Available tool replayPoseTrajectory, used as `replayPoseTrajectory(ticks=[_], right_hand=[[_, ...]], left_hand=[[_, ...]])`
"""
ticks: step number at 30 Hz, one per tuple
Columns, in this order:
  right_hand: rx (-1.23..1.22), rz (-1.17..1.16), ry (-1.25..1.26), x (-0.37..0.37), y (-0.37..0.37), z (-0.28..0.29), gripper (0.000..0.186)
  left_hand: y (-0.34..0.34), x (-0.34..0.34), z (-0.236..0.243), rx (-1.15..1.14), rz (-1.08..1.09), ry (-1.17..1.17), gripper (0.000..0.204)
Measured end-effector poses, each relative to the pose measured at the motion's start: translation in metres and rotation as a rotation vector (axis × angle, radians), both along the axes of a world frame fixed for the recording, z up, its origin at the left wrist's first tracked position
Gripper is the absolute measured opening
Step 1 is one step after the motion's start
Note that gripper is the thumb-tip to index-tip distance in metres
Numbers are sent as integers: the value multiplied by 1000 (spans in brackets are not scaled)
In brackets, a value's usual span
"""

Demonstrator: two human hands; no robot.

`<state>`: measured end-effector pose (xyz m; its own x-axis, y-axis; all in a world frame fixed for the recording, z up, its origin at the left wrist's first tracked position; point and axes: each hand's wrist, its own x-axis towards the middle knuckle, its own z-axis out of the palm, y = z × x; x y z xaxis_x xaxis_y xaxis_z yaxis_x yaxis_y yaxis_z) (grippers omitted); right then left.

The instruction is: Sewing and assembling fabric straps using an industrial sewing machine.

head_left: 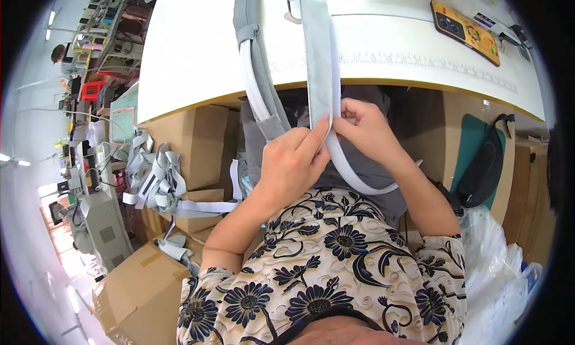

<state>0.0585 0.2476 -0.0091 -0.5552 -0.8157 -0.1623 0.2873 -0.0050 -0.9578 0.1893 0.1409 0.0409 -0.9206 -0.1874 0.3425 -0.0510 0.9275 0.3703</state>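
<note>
Left hand point(293, 162): your fingers pinch the grey strap point(317, 57)
Right hand point(364, 132): your fingers grip the white strip point(335, 63) alongside
Strap position: running off the counter point(191, 45) toward your lap

orange-cased phone point(466, 32) on white table point(194, 51), cardboard box point(144, 294) at lower left, clear plastic point(494, 273) at lower right

Long grey strap point(318, 63), seemingly white-backed

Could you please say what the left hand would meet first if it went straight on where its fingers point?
The left hand would first meet the grey strap it touches, then probably the right hand; depth is unclear.
</note>
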Motion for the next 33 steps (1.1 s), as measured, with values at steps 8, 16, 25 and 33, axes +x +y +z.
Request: replayPoseTrajectory(ticks=[8, 16, 25, 33], right_hand=[[27, 20, 37, -5, 5, -4, 28], [67, -96, 663, -3, 13, 7, 14], [-336, -156, 1646, -36, -3, 13, 30], [-364, -91, 1605, -22, -11, 15, 29]], left_hand=[[-15, -6, 12, 249, -30, -77, 39], [-36, -38, 5, 1134, 283, -321, 24], [-63, -46, 41, 1106, 188, -578, 29], [-132, -183, 26, 426, 272, -254, 64]])
